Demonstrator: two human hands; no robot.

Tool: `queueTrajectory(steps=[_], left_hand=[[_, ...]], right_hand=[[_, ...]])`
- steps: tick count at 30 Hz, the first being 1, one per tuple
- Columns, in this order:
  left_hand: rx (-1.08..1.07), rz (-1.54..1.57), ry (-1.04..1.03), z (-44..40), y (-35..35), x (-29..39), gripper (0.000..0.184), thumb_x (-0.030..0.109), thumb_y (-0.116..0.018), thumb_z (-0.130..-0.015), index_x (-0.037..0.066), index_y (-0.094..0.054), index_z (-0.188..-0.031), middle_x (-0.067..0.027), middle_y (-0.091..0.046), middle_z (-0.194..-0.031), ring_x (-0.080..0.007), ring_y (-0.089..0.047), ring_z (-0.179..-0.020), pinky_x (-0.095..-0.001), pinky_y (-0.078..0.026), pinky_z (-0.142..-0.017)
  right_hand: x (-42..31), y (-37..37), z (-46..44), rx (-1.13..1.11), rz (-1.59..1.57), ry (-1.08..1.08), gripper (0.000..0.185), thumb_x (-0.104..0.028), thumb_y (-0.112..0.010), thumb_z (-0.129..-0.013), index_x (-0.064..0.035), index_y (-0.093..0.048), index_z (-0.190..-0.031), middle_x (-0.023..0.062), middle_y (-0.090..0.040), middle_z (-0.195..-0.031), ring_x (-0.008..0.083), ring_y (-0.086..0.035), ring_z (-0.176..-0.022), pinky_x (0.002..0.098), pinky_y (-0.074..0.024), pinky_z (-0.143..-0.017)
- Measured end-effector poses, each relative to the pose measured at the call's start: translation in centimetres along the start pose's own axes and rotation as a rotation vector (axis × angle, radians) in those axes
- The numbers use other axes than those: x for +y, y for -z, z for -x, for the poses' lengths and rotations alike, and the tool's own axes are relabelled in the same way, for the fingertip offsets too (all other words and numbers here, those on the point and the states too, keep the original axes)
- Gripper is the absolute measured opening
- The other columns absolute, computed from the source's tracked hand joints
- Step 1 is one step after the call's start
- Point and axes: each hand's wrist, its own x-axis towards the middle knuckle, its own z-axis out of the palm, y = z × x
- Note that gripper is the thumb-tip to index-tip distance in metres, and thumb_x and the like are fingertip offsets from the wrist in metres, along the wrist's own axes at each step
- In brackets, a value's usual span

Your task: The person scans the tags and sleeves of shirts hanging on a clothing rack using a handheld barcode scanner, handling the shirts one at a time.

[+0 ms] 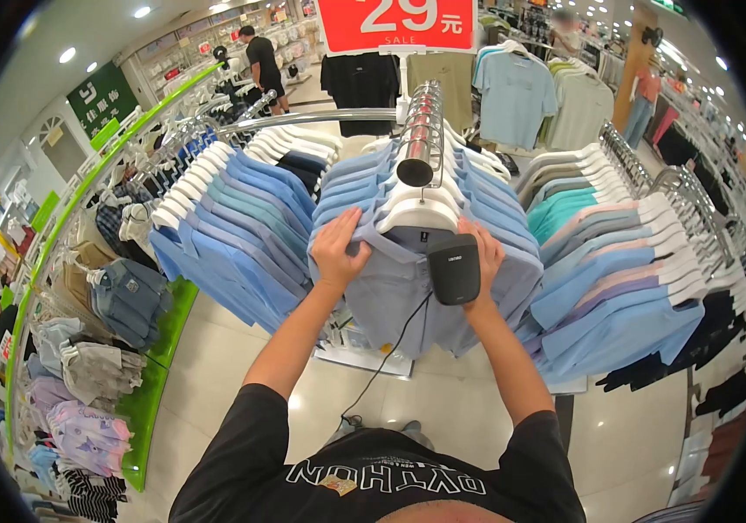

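Note:
My left hand (340, 248) lies on the left shoulder of the front grey-blue polo shirt (390, 288), its fingers apart. At the shirt's right shoulder is my right hand (488, 261), partly hidden behind a black handheld device (454, 270) with a cable (390, 353) running down toward my body. The device hangs over the palm side, and the fingers show above and beside it. The shirt hangs on a white hanger (419, 214) from a chrome rail (416, 157), with more blue shirts packed behind it.
Blue shirts (233, 235) hang to the left, and pastel shirts (617, 279) to the right. A red sale sign (396, 24) stands above the rail. A green-edged rack (142, 418) curves along the left. A person in black (261, 63) stands far back.

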Motion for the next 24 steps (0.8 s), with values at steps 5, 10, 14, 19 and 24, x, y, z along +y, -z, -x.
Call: queueTrajectory(steps=[5, 10, 14, 19, 24], left_hand=[[-0.011, 0.026, 0.009, 0.6, 1.8, 1.1, 0.048, 0.012, -0.065, -0.064, 0.005, -0.065, -0.111, -0.0116, -0.066, -0.11, -0.0274, -0.064, -0.099, -0.0367, -0.049, -0.087], [-0.012, 0.066, 0.015, 1.3, 3.2, 0.8, 0.045, 0.012, -0.065, -0.065, 0.008, -0.066, -0.111, -0.0091, -0.066, -0.111, -0.0251, -0.064, -0.101, -0.0353, -0.049, -0.085], [0.008, 0.078, 0.025, 1.8, 3.7, 0.4, 0.042, 0.013, -0.064, -0.066, 0.01, -0.068, -0.107, -0.0069, -0.068, -0.108, -0.0227, -0.065, -0.099, -0.0344, -0.051, -0.08], [0.041, 0.109, 0.044, 2.0, 4.0, 0.1, 0.038, 0.012, -0.063, -0.066, 0.011, -0.07, -0.104, -0.0072, -0.069, -0.104, -0.0219, -0.067, -0.095, -0.0328, -0.052, -0.076], [0.055, 0.127, 0.077, 2.1, 4.4, 0.2, 0.035, 0.011, -0.062, -0.066, 0.012, -0.071, -0.1, -0.0063, -0.07, -0.101, -0.0202, -0.067, -0.093, -0.0321, -0.052, -0.072]], right_hand=[[-1.2, 1.9, -0.4, -0.019, -0.116, -0.007, 0.055, -0.032, -0.06, -0.074, -0.0032, -0.056, -0.121, 0.0087, -0.056, -0.125, 0.0278, -0.05, -0.115, 0.041, -0.0324, -0.092], [-2.9, 3.1, -0.5, -0.062, -0.129, 0.01, 0.054, -0.028, -0.065, -0.063, -0.0049, -0.06, -0.111, 0.0164, -0.053, -0.125, 0.0308, -0.047, -0.116, 0.0431, -0.0322, -0.09], [-3.6, 3.4, -0.2, -0.06, -0.172, 0.013, 0.067, -0.027, -0.068, -0.056, -0.0066, -0.056, -0.119, 0.0107, -0.053, -0.129, 0.0303, -0.048, -0.115, 0.0435, -0.0314, -0.094], [-3.8, 3.3, -0.1, -0.057, -0.126, 0.054, 0.074, -0.025, -0.069, -0.053, -0.0065, -0.053, -0.123, 0.0104, -0.052, -0.129, 0.0306, -0.046, -0.116, 0.0441, -0.0315, -0.094], [-4.8, 3.7, -0.1, -0.077, -0.13, -0.002, 0.061, -0.026, -0.066, -0.064, -0.0056, -0.055, -0.12, 0.013, -0.053, -0.125, 0.0321, -0.045, -0.116, 0.045, -0.0312, -0.095]])
